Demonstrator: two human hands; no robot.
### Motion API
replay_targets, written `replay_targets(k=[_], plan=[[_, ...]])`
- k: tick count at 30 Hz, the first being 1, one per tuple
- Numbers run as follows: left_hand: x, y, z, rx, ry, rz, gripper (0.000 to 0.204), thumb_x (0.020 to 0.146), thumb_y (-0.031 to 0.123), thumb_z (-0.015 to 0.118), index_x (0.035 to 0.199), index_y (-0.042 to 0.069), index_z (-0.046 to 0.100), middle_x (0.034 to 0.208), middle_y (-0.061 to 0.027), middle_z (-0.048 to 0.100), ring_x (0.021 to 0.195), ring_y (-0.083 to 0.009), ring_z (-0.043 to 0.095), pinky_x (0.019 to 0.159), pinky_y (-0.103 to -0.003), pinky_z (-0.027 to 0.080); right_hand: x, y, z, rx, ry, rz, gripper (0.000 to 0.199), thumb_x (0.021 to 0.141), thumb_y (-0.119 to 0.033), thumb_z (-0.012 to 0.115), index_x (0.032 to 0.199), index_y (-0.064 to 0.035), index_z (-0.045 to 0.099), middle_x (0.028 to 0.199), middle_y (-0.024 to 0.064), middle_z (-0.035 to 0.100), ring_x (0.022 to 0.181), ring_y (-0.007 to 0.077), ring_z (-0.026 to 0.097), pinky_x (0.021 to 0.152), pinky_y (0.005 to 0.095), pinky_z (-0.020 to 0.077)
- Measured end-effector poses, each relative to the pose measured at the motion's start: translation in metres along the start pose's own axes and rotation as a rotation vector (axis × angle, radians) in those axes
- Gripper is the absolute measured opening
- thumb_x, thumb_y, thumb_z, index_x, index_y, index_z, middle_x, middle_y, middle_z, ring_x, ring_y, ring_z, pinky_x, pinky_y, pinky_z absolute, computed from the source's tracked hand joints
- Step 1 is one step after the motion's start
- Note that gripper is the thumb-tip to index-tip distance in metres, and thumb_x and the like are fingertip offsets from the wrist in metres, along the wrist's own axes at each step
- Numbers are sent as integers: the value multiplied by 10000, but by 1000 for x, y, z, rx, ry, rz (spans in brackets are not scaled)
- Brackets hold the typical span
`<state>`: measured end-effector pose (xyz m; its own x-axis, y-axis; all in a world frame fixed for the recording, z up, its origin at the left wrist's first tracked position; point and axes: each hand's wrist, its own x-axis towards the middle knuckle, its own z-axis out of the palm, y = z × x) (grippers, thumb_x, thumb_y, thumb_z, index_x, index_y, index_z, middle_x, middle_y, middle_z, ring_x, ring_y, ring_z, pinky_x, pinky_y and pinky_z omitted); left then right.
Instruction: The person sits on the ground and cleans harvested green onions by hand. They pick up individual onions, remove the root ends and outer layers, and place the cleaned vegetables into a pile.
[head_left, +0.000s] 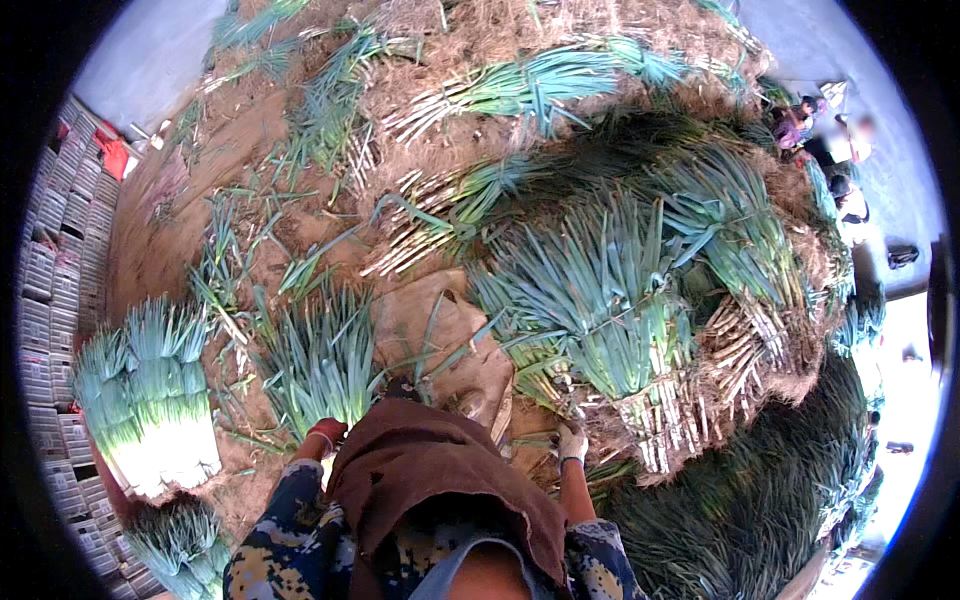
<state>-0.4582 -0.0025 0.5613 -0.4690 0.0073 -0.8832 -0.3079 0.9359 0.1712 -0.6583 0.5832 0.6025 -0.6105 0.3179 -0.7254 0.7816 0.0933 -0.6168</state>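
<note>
My left hand (327, 434), in a reddish glove, rests at the base of an upright bunch of green onions (322, 365) on the dirt. My right hand (572, 440), in a pale glove, reaches into the rooty ends of a big heap of unpeeled green onions (620, 310) on my right; its fingers are closed around some stalks there. A brown cloth (430, 470) lies over my lap between my arms. My sleeves have a blue camouflage pattern.
Cleaned white-stemmed onion bundles (150, 400) lie stacked at left beside a wall of crates (50, 330). A flattened cardboard piece (440, 330) lies ahead. More onion piles (520, 90) cover the soil beyond. People (830, 150) sit at the far right.
</note>
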Motion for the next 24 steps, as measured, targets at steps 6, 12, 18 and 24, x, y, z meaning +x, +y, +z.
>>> replay_targets(k=[6, 12, 18, 24], plan=[[32, 65, -71, -514, 397, 89, 257, 826, 259, 533, 938, 47, 624, 936, -195, 644, 923, -359, 613, 786, -420, 493, 48, 8, -13, -489, 258, -261, 437, 711, -260, 679, 1040, 25, 644, 903, 187, 682, 798, 268, 644, 737, 370, 503], [58, 115, -153, -778, 421, -98, 446, 788, 369, 572, 1054, 16, 632, 1044, -211, 640, 981, -329, 611, 850, -386, 474, 88, 65, 34, -376, 193, -144, 368, 712, -180, 647, 1025, 12, 624, 809, 135, 663, 654, 226, 639, 600, 351, 517], [79, 69, -182, -645, 344, -169, 389, 818, 339, 499, 1007, 27, 634, 1026, -232, 627, 976, -368, 595, 838, -417, 456, 75, 8, 90, -682, 218, -203, 476, 702, -184, 637, 1123, 33, 591, 839, 136, 668, 729, 236, 669, 606, 371, 536], [163, -9, -219, -606, 242, -209, 311, 790, 258, 489, 948, 73, 684, 961, -209, 661, 922, -357, 632, 835, -423, 483, 59, -153, 176, -412, 82, 102, 562, 742, -389, 665, 1149, -11, 579, 1007, 205, 648, 908, 324, 625, 786, 412, 489]])
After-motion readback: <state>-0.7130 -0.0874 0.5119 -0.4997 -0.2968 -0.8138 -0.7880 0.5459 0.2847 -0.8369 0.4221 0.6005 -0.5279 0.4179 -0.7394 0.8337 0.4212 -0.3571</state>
